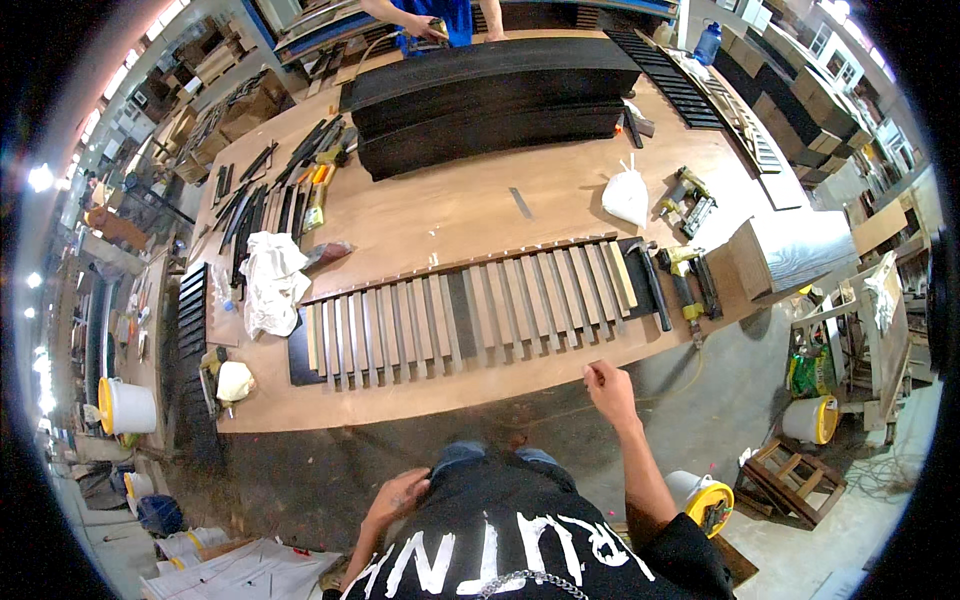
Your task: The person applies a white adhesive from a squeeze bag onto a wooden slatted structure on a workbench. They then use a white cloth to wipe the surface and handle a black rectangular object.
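My right hand [610, 392] is closed just off the near edge of the table, fingers curled; whether it holds something small is hidden. Low beside my body is my left hand [402, 494], its fingers loosely stretched and nothing visible in it. In front of both lies a row of wooden slats [395, 325], set side by side on a dark panel [301, 350] with a long strip along the far side. A hammer [655, 285] rests at the right end of the row. Beyond it are nail guns [690, 290] on the tabletop [440, 215].
A stack of black boards [490, 105] stands at the far side, where a co-worker in blue [440, 25] holds a tool. A white cloth [272, 285], dark strips [250, 215] and a white bag [626, 195] lie on the table. A yellow-rimmed bucket [700, 497] is at my right.
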### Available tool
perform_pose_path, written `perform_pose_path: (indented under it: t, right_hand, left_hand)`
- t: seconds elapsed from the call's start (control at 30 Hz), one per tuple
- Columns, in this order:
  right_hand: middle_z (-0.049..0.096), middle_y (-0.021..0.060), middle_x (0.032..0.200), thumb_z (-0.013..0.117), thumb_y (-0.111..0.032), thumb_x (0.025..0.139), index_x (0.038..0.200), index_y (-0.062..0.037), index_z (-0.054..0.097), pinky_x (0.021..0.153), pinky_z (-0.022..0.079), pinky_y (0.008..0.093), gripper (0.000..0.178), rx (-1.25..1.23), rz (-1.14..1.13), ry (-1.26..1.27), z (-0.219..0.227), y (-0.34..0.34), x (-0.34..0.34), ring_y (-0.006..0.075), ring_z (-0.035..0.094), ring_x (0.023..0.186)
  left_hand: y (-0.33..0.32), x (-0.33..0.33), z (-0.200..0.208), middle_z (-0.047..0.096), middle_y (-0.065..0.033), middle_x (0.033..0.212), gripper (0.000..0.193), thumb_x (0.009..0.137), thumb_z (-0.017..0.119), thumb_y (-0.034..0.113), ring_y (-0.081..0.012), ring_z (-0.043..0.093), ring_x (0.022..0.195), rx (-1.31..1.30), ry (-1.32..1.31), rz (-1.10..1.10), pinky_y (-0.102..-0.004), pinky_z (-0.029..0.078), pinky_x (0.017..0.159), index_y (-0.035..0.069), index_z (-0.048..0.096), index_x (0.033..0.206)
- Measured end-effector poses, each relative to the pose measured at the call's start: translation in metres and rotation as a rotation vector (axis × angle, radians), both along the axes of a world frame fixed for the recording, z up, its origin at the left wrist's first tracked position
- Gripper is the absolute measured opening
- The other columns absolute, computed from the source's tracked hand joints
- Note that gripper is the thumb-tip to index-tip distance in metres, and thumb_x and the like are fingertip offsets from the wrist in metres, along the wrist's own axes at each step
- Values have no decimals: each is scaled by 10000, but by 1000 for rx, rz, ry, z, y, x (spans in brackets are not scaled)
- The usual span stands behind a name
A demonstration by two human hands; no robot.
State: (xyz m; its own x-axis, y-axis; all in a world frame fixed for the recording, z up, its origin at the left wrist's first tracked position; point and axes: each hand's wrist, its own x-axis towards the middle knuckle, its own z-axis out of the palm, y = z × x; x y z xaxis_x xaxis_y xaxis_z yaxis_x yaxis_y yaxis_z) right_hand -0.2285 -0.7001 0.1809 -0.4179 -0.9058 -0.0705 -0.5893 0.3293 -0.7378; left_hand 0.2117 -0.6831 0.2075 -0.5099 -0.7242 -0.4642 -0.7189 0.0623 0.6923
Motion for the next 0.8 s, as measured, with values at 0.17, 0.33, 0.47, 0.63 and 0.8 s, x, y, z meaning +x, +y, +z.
perform_pose_path:
  t: [0.17,0.33,0.47,0.63,0.8]
  right_hand:
    - [632,103,651,571,-202,876,835,29,613,552,479,302,239,-132,-325,-345,-2,-13,-32,174,620,583]
    - [611,48,685,528,-190,916,830,36,600,529,423,224,252,-286,-304,-252,-13,-69,-103,81,543,586]
    - [628,68,755,525,-145,887,908,46,619,566,430,235,214,-316,-364,-179,-1,-156,-160,86,540,633]
    - [611,204,1049,610,-321,806,1119,41,549,842,437,396,483,-46,-266,216,-11,-238,-258,357,572,984]
    - [467,315,1234,683,-421,756,1310,29,361,922,415,426,783,-76,-189,185,-36,-322,-297,392,488,1142]
  left_hand:
    - [-24,-24,8,633,-159,1027,327,901,490,295,-344,605,937,289,-210,-78,-392,484,777,52,598,1090]
    - [-44,-27,18,628,-196,995,259,866,502,232,-363,603,926,321,-223,-249,-416,474,762,81,622,1038]
    - [-28,-30,-2,632,-198,990,267,809,537,193,-367,600,929,388,-358,-212,-428,470,780,84,632,1033]
    - [-22,-95,10,642,-175,973,248,797,563,214,-360,608,908,298,-393,-36,-425,482,769,102,657,997]
    - [25,-112,-22,650,-193,874,288,788,609,205,-293,646,789,469,155,623,-384,485,689,77,650,1043]
